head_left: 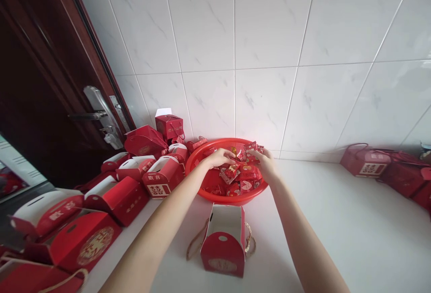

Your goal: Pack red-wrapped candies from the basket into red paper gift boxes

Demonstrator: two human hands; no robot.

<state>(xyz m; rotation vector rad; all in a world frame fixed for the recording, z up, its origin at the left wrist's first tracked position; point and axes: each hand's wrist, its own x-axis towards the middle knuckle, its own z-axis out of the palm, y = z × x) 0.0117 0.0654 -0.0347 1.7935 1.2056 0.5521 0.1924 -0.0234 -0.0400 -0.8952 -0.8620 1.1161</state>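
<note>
A red plastic basket point(198, 185) stands against the wall with many small red wrapped candy packets point(247, 171) in it. My left hand point(220, 158) reaches over its left side, fingers curled together among the packets; what they pinch, if anything, is hard to see. At the basket's right side, my right hand point(267, 162) has its fingers closed on a red candy packet point(253, 147). Between my forearms stands an open red gift box point(222, 252) with a white inside and rope handles lying out on both sides. Its visible inside shows no packets.
Several open red gift boxes point(117, 201) crowd the left side. More red boxes, one a folded pink-red box point(365, 160), stand at the far right on the white tabletop point(336, 212). A tiled wall point(266, 104) rises behind; a dark door point(40, 82) is at left.
</note>
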